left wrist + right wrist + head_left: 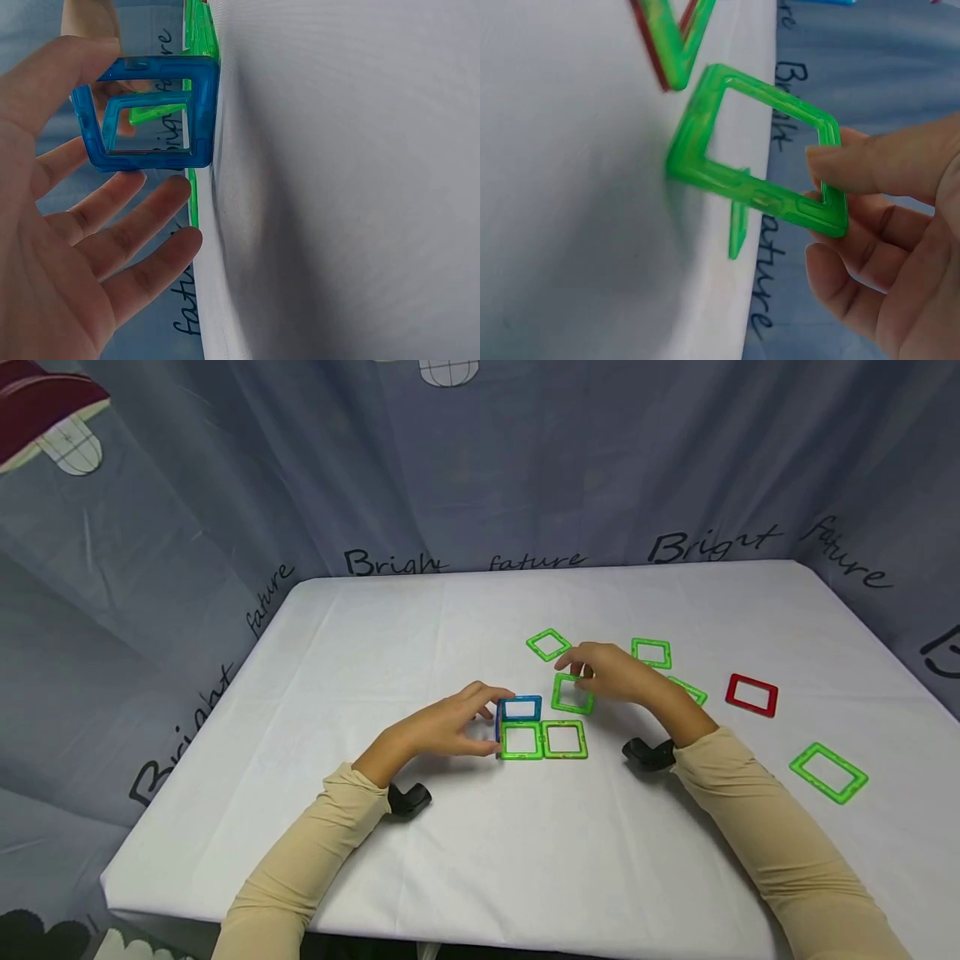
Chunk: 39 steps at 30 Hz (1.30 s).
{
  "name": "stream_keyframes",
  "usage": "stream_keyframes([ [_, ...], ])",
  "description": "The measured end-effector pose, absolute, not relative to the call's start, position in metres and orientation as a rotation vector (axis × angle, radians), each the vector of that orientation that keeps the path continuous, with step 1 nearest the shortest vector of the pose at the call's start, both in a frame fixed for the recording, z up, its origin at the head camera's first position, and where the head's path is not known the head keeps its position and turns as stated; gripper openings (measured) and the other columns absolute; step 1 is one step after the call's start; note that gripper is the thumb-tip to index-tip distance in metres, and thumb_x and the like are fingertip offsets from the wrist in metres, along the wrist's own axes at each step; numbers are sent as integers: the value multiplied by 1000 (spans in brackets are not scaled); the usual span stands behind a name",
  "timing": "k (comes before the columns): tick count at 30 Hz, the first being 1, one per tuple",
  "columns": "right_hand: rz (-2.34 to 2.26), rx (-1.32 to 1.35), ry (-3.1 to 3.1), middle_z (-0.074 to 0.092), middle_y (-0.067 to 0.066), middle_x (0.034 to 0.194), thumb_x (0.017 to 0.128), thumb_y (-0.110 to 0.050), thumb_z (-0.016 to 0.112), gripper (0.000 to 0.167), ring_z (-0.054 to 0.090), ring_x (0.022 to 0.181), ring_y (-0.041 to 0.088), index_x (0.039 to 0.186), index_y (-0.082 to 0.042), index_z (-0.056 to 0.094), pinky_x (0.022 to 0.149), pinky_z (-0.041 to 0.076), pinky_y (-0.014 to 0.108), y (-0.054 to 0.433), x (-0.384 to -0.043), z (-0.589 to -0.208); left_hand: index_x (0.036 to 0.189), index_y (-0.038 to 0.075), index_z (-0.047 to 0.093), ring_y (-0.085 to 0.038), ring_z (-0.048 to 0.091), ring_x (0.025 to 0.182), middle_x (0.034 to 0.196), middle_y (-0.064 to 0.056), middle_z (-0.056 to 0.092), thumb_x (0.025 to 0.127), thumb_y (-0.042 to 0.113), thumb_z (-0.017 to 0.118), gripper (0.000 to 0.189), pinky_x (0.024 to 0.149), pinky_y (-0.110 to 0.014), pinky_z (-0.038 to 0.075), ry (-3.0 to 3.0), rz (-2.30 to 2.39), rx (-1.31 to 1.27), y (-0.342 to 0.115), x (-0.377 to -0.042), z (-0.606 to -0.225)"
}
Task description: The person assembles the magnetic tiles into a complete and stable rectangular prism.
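My left hand [450,722] holds a blue square magnetic tile [202,112] that stands on edge, thumb at its upper corner and index finger behind it. Another blue tile [537,708] joins it at the back. In front lies a green square tile [521,756], and against its right side a second green tile [564,756] with some red showing under it. Between thumb and fingers, my right hand [611,670] pinches a green square tile [761,196], tilted and just behind the joined tiles.
Loose green tiles lie farther back, one at the left [536,651] and one behind the right wrist [651,665]. Another green tile [693,693] is partly covered by the forearm. A red tile [748,710] and a green tile [816,784] lie to the right on the white tablecloth [375,643].
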State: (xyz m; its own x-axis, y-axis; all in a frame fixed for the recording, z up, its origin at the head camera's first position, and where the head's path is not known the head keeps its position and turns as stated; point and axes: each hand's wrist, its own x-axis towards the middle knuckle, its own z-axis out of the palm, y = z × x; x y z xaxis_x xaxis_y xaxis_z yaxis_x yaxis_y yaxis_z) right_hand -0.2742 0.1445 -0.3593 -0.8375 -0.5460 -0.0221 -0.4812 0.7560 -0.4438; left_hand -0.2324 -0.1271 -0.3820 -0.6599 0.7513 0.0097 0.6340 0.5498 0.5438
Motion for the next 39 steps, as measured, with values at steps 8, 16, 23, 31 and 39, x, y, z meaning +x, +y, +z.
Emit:
stream_keyframes([
  [8,-635,-876,2756,60,9,92,81,4,60,27,57,81,19,107,-6,63,71,49,33,140,-268,-355,136,19,33,-17,57,105,119,-2,45,81,29,68,66,89,-35,46,2556,778,1154,-127,-232,-382],
  [16,-633,-917,2722,60,8,91,81,4,61,25,56,81,18,103,-6,63,71,48,32,137,-262,-350,136,18,34,-17,58,105,118,-3,45,81,29,68,65,88,-36,46,2551,785,1154,-127,-232,-383],
  [23,-645,-955,2693,61,9,91,81,5,60,25,55,80,18,103,-6,63,71,47,31,134,-259,-349,136,20,33,-16,57,104,118,-3,45,81,30,68,65,88,-34,46,2551,773,1143,-127,-233,-382],
  [31,-628,-941,2689,60,5,90,81,4,61,25,54,80,17,103,-7,63,71,47,30,132,-257,-349,136,20,33,-15,57,103,117,-2,45,81,30,67,65,87,-31,45,2557,759,1159,-127,-234,-383],
  [39,-634,-973,2662,60,6,90,81,4,60,25,53,79,17,103,-7,63,70,47,30,131,-258,-350,136,22,34,-13,57,103,118,-1,45,82,32,67,64,87,-31,45,2562,755,1149,-127,-235,-383],
])
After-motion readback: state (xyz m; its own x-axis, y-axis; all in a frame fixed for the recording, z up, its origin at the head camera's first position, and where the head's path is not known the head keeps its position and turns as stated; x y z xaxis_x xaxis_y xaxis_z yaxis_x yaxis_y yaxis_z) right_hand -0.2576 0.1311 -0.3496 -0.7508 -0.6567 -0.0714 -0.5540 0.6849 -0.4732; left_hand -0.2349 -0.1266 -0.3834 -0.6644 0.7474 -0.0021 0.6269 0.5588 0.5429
